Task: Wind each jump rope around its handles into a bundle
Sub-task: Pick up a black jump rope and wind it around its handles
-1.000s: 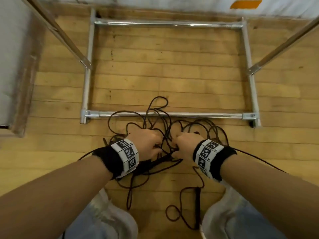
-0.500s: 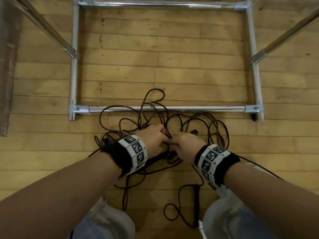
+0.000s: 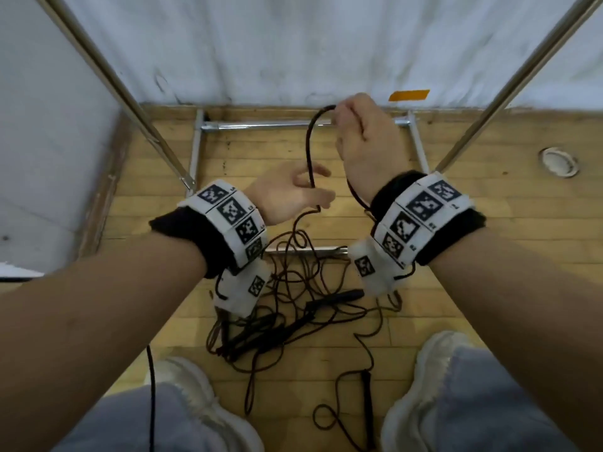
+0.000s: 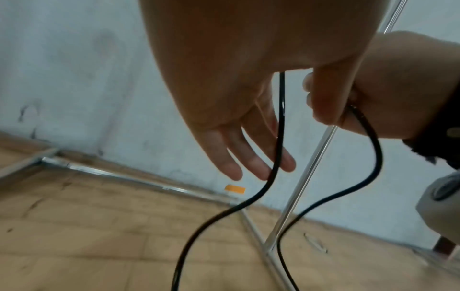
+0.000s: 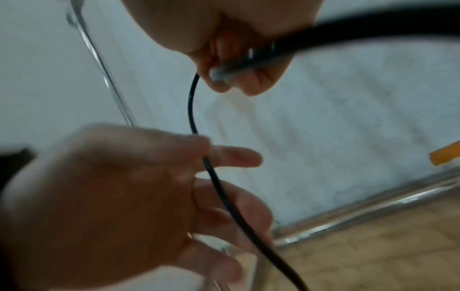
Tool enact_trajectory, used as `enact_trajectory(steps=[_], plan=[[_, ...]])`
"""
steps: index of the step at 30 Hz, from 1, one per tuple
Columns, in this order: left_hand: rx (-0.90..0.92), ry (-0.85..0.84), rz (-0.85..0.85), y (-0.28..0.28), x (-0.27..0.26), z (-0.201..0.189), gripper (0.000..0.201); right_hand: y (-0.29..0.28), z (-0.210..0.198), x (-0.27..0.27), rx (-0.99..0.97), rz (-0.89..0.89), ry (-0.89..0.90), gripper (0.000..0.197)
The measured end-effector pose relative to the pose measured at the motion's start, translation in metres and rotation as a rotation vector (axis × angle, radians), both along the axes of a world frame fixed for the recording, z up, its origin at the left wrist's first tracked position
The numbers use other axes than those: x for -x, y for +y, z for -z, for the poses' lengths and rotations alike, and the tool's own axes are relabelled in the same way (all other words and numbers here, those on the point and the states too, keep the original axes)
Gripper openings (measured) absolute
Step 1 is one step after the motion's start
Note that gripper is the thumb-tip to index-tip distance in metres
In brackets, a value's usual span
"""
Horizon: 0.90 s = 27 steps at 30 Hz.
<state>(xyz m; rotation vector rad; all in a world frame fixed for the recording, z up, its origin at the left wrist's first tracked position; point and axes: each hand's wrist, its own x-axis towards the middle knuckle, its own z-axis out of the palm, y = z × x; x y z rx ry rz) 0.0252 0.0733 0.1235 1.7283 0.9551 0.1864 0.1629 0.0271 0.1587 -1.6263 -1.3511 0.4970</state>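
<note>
Hands (image 3: 362, 138) raised off wooden floor (image 3: 509, 223), white wall (image 3: 293, 44) behind

Metal rack frame (image 3: 195, 148) standing on wooden plank floor (image 3: 505, 223); white wall (image 3: 293, 44) running behind, orange tape strip (image 3: 409, 95) sticking to it; round floor fitting (image 3: 558, 161) sitting right.

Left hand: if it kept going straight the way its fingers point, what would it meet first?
Probably the rope hanging from the right hand. The left hand is open, fingers extended toward that strand, which already crosses them in the left wrist view. Whether it touches them is unclear.
</note>
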Motion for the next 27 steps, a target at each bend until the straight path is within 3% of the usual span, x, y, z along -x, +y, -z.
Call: enact_trajectory(steps=[3,6,10,14,18,21,24,27], plan=[[-0.066,-0.014,-0.002,-0.015,-0.001,-0.048,0.005,-0.01,-0.061,0.008,-0.066,0.037,0.141,0.02],[-0.17,0.036,-0.024,-0.031,0.008,-0.087,0.014,-0.025,-0.117,0.013,-0.155,0.072,0.286,0.023],[-0.196,-0.097,-0.107,-0.05,0.022,-0.131,0.009,-0.042,-0.17,0.014,-0.205,0.092,0.395,0.024],[-0.121,-0.189,-0.071,-0.069,0.022,-0.163,0.047,-0.059,-0.2,0.026,-0.177,-0.067,0.623,0.024],[-0.017,-0.283,-0.076,-0.08,0.022,-0.182,0.031,-0.064,-0.217,0.037,-0.197,-0.151,0.722,0.024],[0.085,-0.335,-0.06,-0.078,0.028,-0.188,0.025,-0.064,-0.218,0.038,-0.197,-0.102,0.706,0.024],[0.054,-0.308,-0.092,-0.077,0.03,-0.183,0.004,-0.061,-0.204,0.032,-0.156,-0.043,0.706,0.02],[-0.016,-0.314,-0.25,-0.068,0.029,-0.17,0.022,-0.058,-0.18,0.025,-0.061,-0.04,0.652,0.009]])
